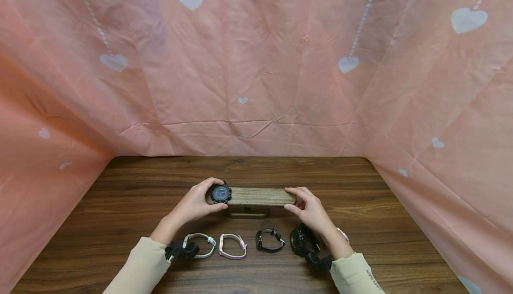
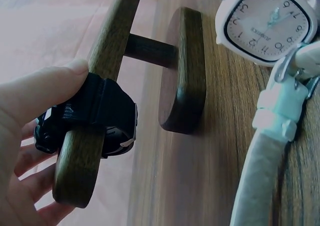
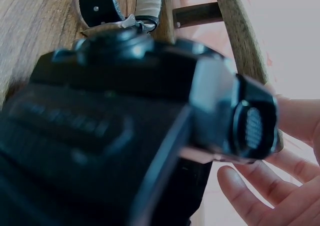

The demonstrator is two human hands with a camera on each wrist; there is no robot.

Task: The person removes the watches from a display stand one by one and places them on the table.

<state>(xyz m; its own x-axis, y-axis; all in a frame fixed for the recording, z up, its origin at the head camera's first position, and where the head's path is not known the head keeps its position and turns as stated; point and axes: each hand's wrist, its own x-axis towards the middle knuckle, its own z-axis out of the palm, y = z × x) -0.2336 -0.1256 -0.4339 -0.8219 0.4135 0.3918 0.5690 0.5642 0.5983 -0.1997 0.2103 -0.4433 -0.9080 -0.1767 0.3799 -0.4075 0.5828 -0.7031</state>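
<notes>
A wooden watch stand (image 1: 260, 196), a long bar on a short post and base (image 2: 192, 81), stands at mid-table. Around the left end of its bar is a black chunky watch (image 1: 220, 193), its strap looped over the wood in the left wrist view. My left hand (image 1: 196, 201) grips this watch, thumb on one side and fingers on the other; the bar's tip pokes out past the strap. At the opposite end, my right hand (image 1: 307, 207) holds the bar between thumb and fingers. In the right wrist view a blurred large watch partly covers that grip.
In front of the stand lie a white watch (image 1: 200, 245), a pink watch (image 1: 232, 246), a slim black watch (image 1: 270, 240) and a large black watch (image 1: 300, 239). A pale pink strap (image 1: 343, 235) shows behind my right wrist. Pink curtain (image 1: 248, 62) surrounds the table's back and sides.
</notes>
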